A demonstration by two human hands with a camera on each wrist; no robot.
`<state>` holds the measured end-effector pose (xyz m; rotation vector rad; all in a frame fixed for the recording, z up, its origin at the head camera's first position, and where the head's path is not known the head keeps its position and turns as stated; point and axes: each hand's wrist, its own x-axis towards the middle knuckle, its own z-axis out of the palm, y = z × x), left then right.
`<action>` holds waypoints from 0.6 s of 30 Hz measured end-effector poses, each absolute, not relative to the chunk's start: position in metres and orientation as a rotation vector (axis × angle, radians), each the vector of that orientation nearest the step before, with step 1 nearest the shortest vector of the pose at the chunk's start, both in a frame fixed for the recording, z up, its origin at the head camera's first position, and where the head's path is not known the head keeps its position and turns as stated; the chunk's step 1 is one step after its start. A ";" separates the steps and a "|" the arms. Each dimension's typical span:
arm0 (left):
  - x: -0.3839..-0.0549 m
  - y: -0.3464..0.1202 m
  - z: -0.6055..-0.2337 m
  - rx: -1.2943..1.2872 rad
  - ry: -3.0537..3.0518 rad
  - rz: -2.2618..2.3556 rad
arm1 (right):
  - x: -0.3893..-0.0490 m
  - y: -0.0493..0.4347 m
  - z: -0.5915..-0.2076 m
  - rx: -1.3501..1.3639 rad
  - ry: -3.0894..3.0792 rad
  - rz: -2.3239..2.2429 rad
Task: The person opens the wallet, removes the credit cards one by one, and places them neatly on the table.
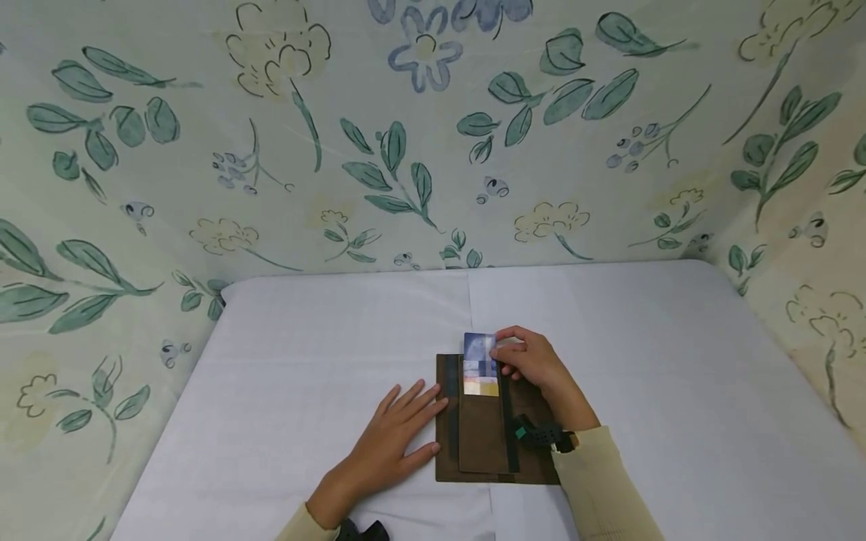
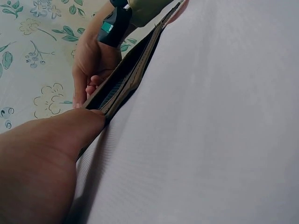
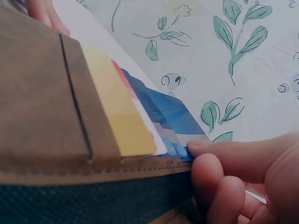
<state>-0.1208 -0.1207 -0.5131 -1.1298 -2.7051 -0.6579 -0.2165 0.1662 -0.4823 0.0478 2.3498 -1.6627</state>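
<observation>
A brown leather wallet (image 1: 479,443) lies opened out on the white cloth. From its inner panel a blue card (image 1: 479,347) with a yellow lower end sticks up past the wallet's far edge. My right hand (image 1: 534,362) pinches this card at its right edge between thumb and fingers. In the right wrist view the card (image 3: 175,112) has its yellow end tucked toward the brown leather panel (image 3: 37,93), with fingertips right at its corner. My left hand (image 1: 392,443) has its fingers spread, the tips resting on the wallet's left edge.
A white cloth (image 1: 304,338) covers the table under the wallet. Behind and at both sides hangs a curtain (image 1: 419,188) printed with leaves and flowers. Dark straps with small devices sit on both wrists, the right wristband (image 1: 541,434) overlapping the wallet in the head view.
</observation>
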 end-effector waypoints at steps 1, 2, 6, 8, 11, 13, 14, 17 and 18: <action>-0.121 -0.121 -0.513 -1.127 -2.708 -0.653 | -0.217 0.166 -0.483 0.058 2.355 -1.663; -0.121 -0.121 -0.513 -1.125 -2.710 -0.643 | -0.217 0.165 -0.483 0.068 2.356 -1.664; -0.121 -0.121 -0.512 -1.112 -2.731 -0.644 | -0.218 0.164 -0.481 0.067 2.360 -1.640; -0.121 -0.121 -0.512 -1.109 -2.738 -0.648 | -0.218 0.164 -0.480 0.064 2.352 -1.631; -0.121 -0.121 -0.513 -1.111 -2.729 -0.654 | -0.218 0.165 -0.479 0.046 2.345 -1.618; -0.121 -0.121 -0.512 -1.112 -2.719 -0.655 | -0.218 0.166 -0.480 0.035 2.343 -1.621; -0.121 -0.121 -0.512 -1.113 -2.716 -0.661 | -0.217 0.166 -0.480 0.028 2.346 -1.625; -0.120 -0.120 -0.511 -1.117 -2.714 -0.674 | -0.217 0.165 -0.481 0.023 2.361 -1.641; -0.120 -0.120 -0.511 -1.117 -2.715 -0.675 | -0.217 0.164 -0.481 0.029 2.364 -1.646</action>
